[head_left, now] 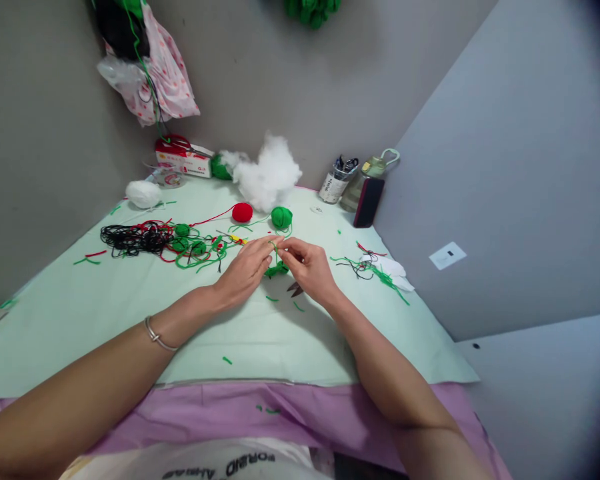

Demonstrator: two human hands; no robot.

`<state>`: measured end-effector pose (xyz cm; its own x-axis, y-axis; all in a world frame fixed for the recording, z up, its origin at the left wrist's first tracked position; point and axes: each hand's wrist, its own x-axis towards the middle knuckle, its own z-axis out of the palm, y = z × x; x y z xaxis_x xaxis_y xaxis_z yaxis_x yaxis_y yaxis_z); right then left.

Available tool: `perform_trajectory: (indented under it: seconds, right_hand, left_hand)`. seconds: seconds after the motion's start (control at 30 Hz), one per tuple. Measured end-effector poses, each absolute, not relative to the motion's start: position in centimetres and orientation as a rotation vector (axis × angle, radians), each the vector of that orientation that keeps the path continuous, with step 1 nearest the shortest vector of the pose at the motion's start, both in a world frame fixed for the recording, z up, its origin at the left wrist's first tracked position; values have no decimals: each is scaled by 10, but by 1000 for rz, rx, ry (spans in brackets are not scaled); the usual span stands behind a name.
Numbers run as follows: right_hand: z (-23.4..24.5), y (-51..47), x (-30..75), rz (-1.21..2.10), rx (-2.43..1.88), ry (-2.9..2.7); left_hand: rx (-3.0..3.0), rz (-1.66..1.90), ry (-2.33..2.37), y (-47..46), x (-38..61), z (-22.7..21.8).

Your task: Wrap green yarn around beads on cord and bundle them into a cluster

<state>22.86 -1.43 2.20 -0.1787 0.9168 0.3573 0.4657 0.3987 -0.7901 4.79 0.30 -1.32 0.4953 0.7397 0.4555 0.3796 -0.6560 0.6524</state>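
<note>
My left hand [250,263] and my right hand [307,267] meet over the middle of the table. A strand of green yarn [275,249] runs between their fingertips, pinched in my right hand and held at the fingers of my left. Just below hangs or lies a small green yarn piece [277,269], partly covered by the hands. Dark scissor blades [295,289] stick out from under my right hand, their handles hidden. Beside my left hand is a thin tool with a yellow handle [237,239]. Behind the hands sits a green yarn ball [281,217].
A red yarn ball [243,212], white stuffing [270,173] and a black yarn tangle [133,239] lie farther back. A pen cup [334,187], bottle [355,193] and leaning phone [369,203] stand back right. Yarn scraps [387,277] lie at right. White yarn [143,193] rests left.
</note>
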Motion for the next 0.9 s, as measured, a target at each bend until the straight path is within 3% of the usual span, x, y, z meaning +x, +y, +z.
perform_trajectory:
  seconds: [0.9]
  right_hand:
    - [25,-11,230,915,-1256,-1643]
  left_hand:
    - [2301,910,979,5,43,-7]
